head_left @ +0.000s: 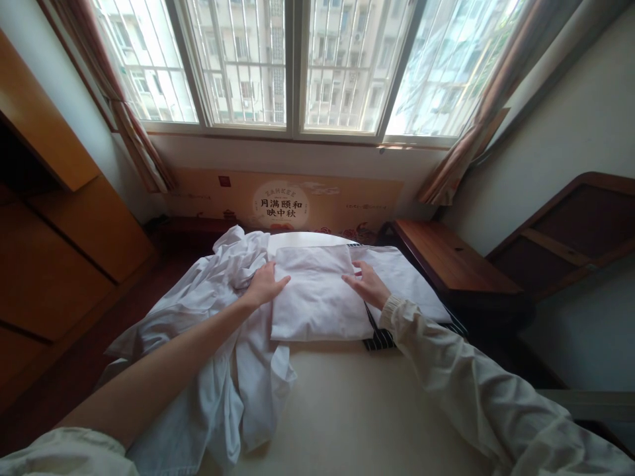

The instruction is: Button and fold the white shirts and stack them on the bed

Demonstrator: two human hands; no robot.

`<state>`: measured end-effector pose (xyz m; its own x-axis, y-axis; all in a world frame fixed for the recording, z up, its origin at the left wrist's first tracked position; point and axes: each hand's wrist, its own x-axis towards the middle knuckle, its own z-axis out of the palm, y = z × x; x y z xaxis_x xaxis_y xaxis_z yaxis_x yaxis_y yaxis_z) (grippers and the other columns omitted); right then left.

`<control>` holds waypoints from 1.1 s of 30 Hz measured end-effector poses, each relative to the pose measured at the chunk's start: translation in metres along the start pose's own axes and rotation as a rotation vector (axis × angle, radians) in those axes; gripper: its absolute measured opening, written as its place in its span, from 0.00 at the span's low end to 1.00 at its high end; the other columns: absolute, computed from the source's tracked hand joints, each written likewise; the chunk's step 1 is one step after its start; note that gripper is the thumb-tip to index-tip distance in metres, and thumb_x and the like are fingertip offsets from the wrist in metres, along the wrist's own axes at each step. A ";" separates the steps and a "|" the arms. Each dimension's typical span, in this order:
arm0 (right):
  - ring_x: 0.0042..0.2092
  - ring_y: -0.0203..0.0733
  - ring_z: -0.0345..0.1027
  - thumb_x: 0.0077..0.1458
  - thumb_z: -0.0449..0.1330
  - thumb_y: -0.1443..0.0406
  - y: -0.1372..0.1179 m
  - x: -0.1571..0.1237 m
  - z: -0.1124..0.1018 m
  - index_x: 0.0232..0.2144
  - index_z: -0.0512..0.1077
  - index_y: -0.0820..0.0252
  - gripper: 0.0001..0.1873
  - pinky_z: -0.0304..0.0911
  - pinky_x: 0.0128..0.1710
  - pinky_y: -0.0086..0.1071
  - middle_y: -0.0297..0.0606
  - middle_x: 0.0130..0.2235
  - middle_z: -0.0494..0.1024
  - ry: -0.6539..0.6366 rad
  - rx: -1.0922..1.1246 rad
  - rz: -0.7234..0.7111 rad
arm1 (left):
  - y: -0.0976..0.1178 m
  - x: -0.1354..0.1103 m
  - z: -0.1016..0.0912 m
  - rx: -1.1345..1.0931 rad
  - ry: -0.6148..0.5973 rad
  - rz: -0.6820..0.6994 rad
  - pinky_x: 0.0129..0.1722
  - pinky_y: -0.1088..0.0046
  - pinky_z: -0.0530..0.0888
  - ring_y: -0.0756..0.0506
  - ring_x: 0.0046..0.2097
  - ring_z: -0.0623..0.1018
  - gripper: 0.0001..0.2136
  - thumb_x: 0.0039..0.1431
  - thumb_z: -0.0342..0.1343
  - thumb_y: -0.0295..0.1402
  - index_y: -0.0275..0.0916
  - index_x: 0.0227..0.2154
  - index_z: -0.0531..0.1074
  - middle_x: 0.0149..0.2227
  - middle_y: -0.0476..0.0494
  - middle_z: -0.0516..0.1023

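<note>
A folded white cloth [317, 297] lies as a flat rectangle on the pale table [342, 410]. Along its left edge rests my left hand [264, 284], thumb stretched over the cloth and fingers apart from it. On the opposite edge, my right hand [368, 284] touches the fabric with thumb and forefinger spread. More white fabric [401, 277] extends flat to the right, with a black striped piece [381, 340] showing below the right wrist. Left of the folded piece, a crumpled heap of white cloth [198, 297] hangs over the table's side, partly behind my left forearm.
A wooden cabinet [54, 238] stands at the left. At the right are a brown wooden side table [446, 254] and a wood-framed panel [570, 231] against the wall. Barred windows [292, 73] with tied curtains are ahead, above a printed banner [342, 192].
</note>
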<state>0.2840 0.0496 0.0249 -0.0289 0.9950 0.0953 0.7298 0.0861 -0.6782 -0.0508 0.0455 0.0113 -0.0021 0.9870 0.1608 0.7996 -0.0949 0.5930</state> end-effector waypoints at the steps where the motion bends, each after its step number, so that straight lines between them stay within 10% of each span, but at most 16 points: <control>1: 0.53 0.53 0.77 0.59 0.68 0.52 -0.004 0.009 -0.002 0.64 0.67 0.65 0.38 0.74 0.54 0.43 0.56 0.60 0.76 0.002 0.079 0.107 | -0.001 0.009 -0.003 -0.064 0.007 -0.083 0.61 0.59 0.73 0.32 0.60 0.79 0.26 0.61 0.66 0.44 0.33 0.56 0.73 0.57 0.27 0.79; 5: 0.38 0.44 0.76 0.53 0.73 0.54 -0.017 0.035 -0.009 0.58 0.70 0.65 0.36 0.71 0.31 0.31 0.43 0.40 0.80 -0.085 0.232 0.395 | 0.001 0.031 -0.011 -0.252 -0.009 -0.309 0.43 0.67 0.77 0.38 0.45 0.83 0.22 0.55 0.70 0.44 0.36 0.45 0.74 0.42 0.37 0.83; 10: 0.26 0.37 0.66 0.54 0.73 0.55 -0.016 0.045 -0.011 0.35 0.77 0.64 0.18 0.57 0.22 0.28 0.34 0.26 0.73 -0.230 0.132 0.391 | 0.013 0.025 -0.022 -0.255 -0.281 -0.350 0.26 0.72 0.74 0.42 0.29 0.80 0.17 0.56 0.69 0.46 0.37 0.28 0.74 0.27 0.41 0.78; 22: 0.35 0.49 0.77 0.39 0.78 0.63 -0.012 0.056 -0.004 0.23 0.77 0.57 0.13 0.73 0.37 0.36 0.37 0.26 0.80 -0.258 0.219 0.296 | 0.032 0.016 -0.051 -0.280 -0.594 -0.367 0.25 0.66 0.78 0.35 0.27 0.84 0.20 0.41 0.77 0.43 0.37 0.32 0.79 0.28 0.36 0.83; 33: 0.47 0.55 0.80 0.52 0.71 0.59 -0.018 0.026 -0.006 0.47 0.79 0.61 0.21 0.76 0.53 0.49 0.47 0.44 0.87 -0.208 0.483 0.102 | 0.028 0.008 -0.042 -0.562 -0.473 -0.480 0.28 0.74 0.75 0.38 0.39 0.85 0.19 0.39 0.77 0.41 0.38 0.34 0.81 0.40 0.36 0.87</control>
<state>0.2743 0.0737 0.0439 -0.1453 0.9842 -0.1016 0.3401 -0.0467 -0.9392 -0.0537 0.0454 0.0622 0.0868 0.8753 -0.4758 0.3621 0.4172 0.8336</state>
